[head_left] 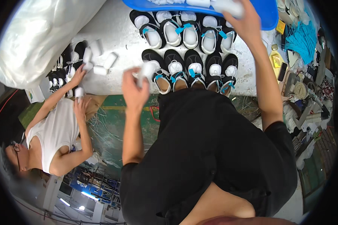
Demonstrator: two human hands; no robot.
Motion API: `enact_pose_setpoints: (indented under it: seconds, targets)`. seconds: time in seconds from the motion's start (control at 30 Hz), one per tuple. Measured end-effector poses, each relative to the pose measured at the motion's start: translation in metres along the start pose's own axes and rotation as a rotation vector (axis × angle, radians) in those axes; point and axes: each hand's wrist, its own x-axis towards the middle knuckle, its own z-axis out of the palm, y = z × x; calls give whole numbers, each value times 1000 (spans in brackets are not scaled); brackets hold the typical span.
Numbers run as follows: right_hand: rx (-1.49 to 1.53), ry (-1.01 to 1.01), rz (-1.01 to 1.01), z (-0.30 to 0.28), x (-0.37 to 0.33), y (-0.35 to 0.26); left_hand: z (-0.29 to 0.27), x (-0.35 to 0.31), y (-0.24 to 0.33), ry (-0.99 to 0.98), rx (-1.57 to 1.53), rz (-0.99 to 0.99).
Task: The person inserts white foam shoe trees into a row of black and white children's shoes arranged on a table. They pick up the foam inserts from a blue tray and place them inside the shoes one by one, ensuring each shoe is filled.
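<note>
My left hand [135,92] is closed on a white foam-like roll [148,70], blurred by motion, just left of the near row of shoes. At the far right my right hand [247,24] grips another white roll [232,8] at the blue tray [268,17], which has more white pieces in it. Below the tray stand two rows of black shoes with white linings and blue tags. White stuffing fills the openings of the far-row shoes [190,35]. In the near-row shoes [194,65], the openings show a brownish inside.
Several loose white rolls [109,60] lie on the pale table [127,30] at left, under a big translucent bag [41,33]. A co-worker [52,131] handles white rolls by more shoes. Blue ties [301,41], a phone [282,71] and clutter fill the right side.
</note>
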Motion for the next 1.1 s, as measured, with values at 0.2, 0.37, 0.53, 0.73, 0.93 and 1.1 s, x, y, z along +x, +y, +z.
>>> enact_pose_setpoints:
  seconds: [0.2, 0.37, 0.53, 0.73, 0.93, 1.1]
  targets:
    - [-200, -451, 404, -111, -213, -19, 92, -106, -52, -40, 111, 27]
    - [-191, -708, 828, -130, -333, -52, 119, -87, -47, -81, 138, 223]
    - [-209, -550, 770, -75, -373, -43, 133, -91, -65, -61, 270, 160]
    - [-273, -591, 791, -33, -351, -25, 134, -86, -52, -91, 253, 136]
    - [-34, -590, 556, -56, -373, -14, 85, -78, -85, -385, 71, 270]
    - [-128, -902, 551, -42, -363, 17, 103, -66, -87, -463, 211, 314]
